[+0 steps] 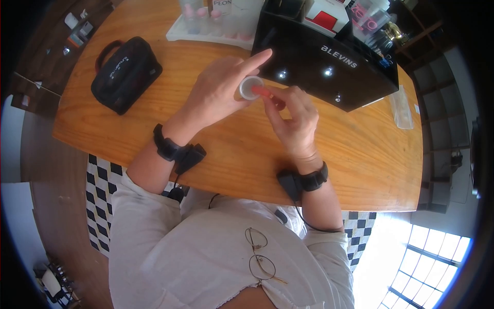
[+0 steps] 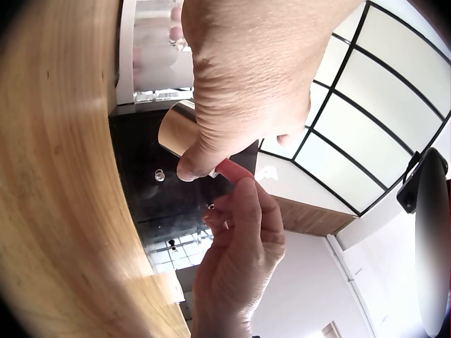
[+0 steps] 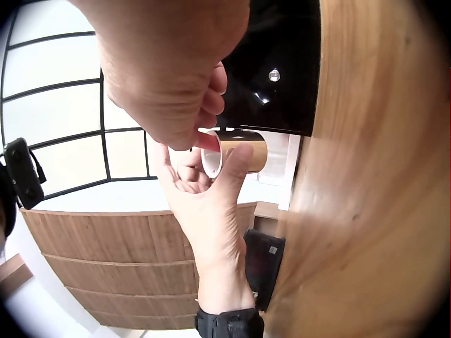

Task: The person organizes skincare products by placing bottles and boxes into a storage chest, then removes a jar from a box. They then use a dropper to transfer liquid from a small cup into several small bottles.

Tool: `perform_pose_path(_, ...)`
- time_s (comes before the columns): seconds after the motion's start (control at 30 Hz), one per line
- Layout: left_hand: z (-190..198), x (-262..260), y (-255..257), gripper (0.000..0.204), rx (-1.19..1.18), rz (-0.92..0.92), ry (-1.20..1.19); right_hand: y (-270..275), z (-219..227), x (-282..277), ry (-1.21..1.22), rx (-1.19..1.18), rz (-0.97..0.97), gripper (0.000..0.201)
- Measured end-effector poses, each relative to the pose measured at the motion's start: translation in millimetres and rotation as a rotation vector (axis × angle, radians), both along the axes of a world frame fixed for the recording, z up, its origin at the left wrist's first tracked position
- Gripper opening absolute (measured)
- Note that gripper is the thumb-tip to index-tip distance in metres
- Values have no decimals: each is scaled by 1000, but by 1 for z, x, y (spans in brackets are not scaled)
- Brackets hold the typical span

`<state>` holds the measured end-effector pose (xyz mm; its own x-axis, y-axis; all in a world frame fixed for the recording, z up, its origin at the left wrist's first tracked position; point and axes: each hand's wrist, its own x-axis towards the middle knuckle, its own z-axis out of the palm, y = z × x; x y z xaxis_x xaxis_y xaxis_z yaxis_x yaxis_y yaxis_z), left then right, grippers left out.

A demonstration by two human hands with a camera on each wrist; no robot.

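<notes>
My left hand (image 1: 216, 90) grips a small gold cylindrical container (image 3: 256, 149) with a white inside, its round opening turned toward my right hand (image 1: 296, 116). In the head view the left index finger points outward, past the rim. A soft-looking pinkish-red strip (image 2: 236, 171) is pinched between my right thumb and fingers. One end of this strip lies at the container's mouth; its exact kind cannot be told. Both hands are held above the wooden table (image 1: 231, 149), in front of a glossy black box (image 1: 303, 67) lettered BLEVINS.
To the left lies a black zipped pouch (image 1: 128, 74) with a handle. A white tray (image 1: 206, 39) of bottles stands at the back. Small packages and a red-and-white box (image 1: 323, 19) top the black box. A clear plastic bag (image 1: 401, 109) lies at the right edge.
</notes>
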<state>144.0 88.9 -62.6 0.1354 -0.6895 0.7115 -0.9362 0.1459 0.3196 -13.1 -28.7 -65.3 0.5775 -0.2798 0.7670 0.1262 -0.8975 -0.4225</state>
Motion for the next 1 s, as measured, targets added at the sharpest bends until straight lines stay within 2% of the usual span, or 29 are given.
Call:
perform_pose_path(0.57,-2,2,-1,99,10,-4,-3,-4,-2,-2,49,-78,-8,21)
perform_pose_path(0.77,-1,1,0,98,18,-11,-4,1,1,0,79,63,12,25)
perform_pose_path(1.0,-2,0,-1,99,27,-17,26,-2,-2,3,1,-47,28,21)
